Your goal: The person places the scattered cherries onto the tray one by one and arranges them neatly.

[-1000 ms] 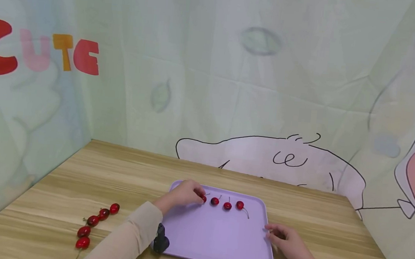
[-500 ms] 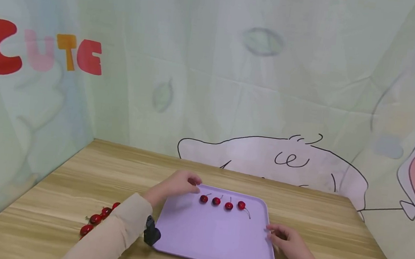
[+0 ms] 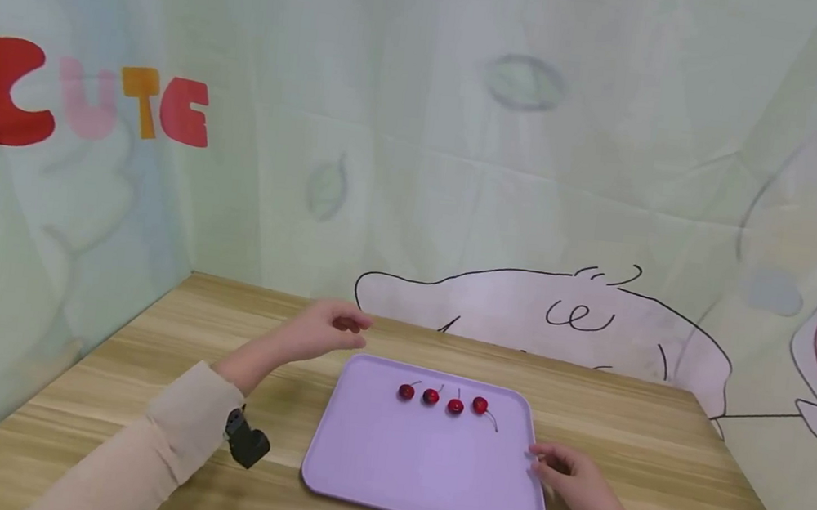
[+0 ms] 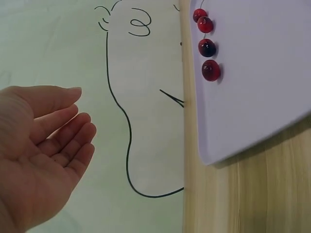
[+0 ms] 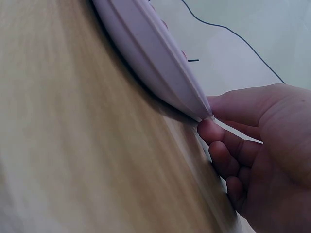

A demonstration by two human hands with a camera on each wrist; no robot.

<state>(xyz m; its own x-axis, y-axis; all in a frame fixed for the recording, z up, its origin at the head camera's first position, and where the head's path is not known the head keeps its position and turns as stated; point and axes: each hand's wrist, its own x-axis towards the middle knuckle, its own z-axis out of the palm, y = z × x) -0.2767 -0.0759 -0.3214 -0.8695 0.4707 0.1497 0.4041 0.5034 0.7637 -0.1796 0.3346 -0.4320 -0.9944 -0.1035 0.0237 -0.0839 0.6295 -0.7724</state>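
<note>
A lilac tray (image 3: 425, 470) lies on the wooden table. Several red cherries (image 3: 442, 399) sit in a row near its far edge, also seen in the left wrist view as cherries (image 4: 206, 48) on the tray (image 4: 262, 87). My left hand (image 3: 346, 324) hovers above the table beyond the tray's far left corner. It is empty, with its palm showing and fingers relaxed, left hand (image 4: 82, 121). My right hand (image 3: 540, 461) is at the tray's right rim. In the right wrist view, the right hand (image 5: 206, 124) pinches the rim (image 5: 160, 63) between thumb and curled fingers.
Printed cloth walls (image 3: 501, 215) close in the table at the back, left and right. A black wrist camera (image 3: 246, 440) hangs under my left sleeve (image 3: 162, 436). Bare wood (image 3: 149, 345) lies left of the tray.
My left hand let go of the leftmost cherry, then lifted back and to the left, off the tray. The loose cherries on the table's left are now hidden by my arm. The right hand stayed put.
</note>
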